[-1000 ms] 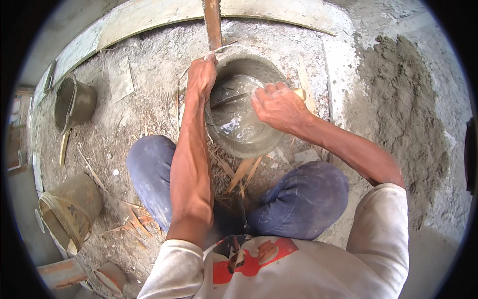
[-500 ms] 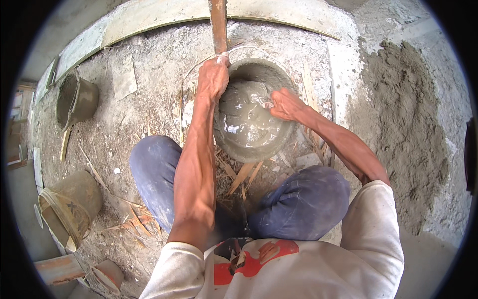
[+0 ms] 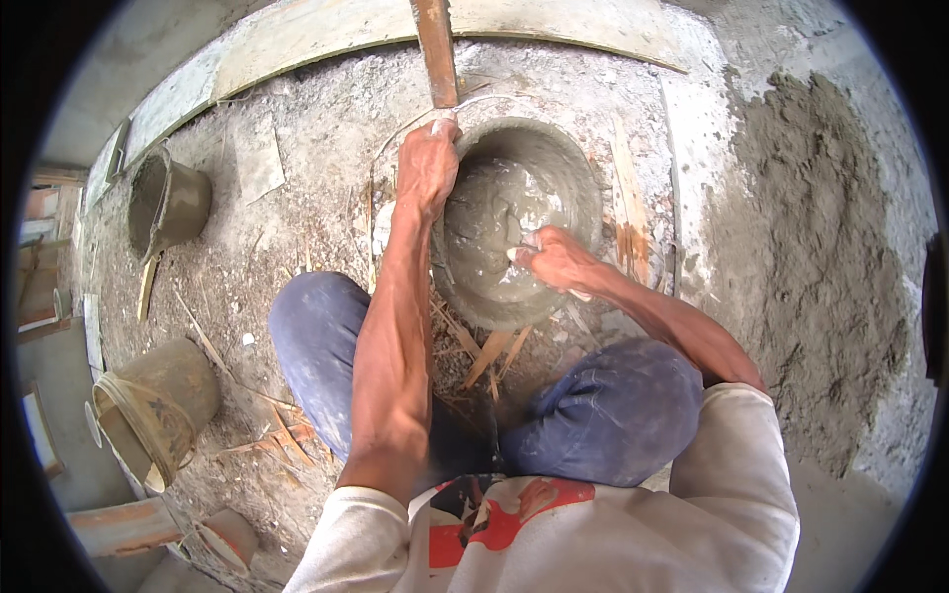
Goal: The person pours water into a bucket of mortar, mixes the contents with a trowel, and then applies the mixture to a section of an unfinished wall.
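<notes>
A round, mortar-smeared bucket (image 3: 583, 183) stands between my knees and the far board, with wet grey mortar (image 3: 474, 222) inside. My left hand (image 3: 428, 163) is closed on its left rim. Over the right half of the bucket, my right hand (image 3: 556, 259) is closed around the handle of a trowel (image 3: 514, 233). Mortar coats the trowel, and its blade is mostly hidden in the mix. Wet streaks shine on the mortar's surface.
Two more dirty buckets (image 3: 170, 203) (image 3: 163, 405) lie tipped at the left. Wood splinters (image 3: 486, 358) litter the ground near my knees. A brown wooden post (image 3: 433, 49) rises beyond my left hand. At the right spreads a heap of grey mortar (image 3: 820, 267).
My right hand has moved nearer and slightly left within the bucket, turning the trowel and stirring the mortar. My left hand stays on the rim. The whole view has shifted slightly.
</notes>
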Action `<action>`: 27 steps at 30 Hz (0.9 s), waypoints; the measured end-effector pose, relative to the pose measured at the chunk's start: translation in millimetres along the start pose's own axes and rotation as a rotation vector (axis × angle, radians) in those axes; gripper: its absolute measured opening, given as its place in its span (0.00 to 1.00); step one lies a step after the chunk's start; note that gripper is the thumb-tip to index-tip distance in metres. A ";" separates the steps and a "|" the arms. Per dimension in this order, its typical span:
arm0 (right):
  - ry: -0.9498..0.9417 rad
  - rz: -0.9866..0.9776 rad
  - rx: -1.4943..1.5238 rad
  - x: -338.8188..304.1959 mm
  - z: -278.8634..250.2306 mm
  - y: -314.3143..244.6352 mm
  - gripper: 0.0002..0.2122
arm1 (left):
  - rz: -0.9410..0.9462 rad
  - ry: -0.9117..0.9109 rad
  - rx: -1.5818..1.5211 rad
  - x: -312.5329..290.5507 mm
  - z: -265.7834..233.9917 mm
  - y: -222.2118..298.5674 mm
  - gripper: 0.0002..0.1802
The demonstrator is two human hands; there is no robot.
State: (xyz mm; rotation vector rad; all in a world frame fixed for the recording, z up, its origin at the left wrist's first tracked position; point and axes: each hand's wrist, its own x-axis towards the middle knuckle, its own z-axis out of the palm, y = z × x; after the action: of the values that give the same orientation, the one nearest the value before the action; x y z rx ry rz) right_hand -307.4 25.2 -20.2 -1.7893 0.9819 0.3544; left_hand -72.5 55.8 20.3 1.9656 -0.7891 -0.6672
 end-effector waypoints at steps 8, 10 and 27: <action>-0.200 0.206 0.841 -11.5 7.6 -7.4 0.11 | -0.091 -0.025 -0.110 5.1 -8.2 -5.5 0.26; -0.249 0.211 1.060 -5.8 6.8 -2.2 0.12 | -0.093 -0.013 -0.131 9.1 -8.7 -8.8 0.26; 0.418 -0.311 -1.048 -20.4 -51.4 21.4 0.14 | -0.059 -0.030 -0.052 8.2 -5.5 -2.0 0.26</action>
State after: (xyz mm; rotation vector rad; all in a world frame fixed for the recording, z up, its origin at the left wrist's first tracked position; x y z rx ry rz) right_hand -346.4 -13.7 1.5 -3.0197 0.8140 0.3236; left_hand -62.7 53.4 19.9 1.9420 -0.7275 -0.7459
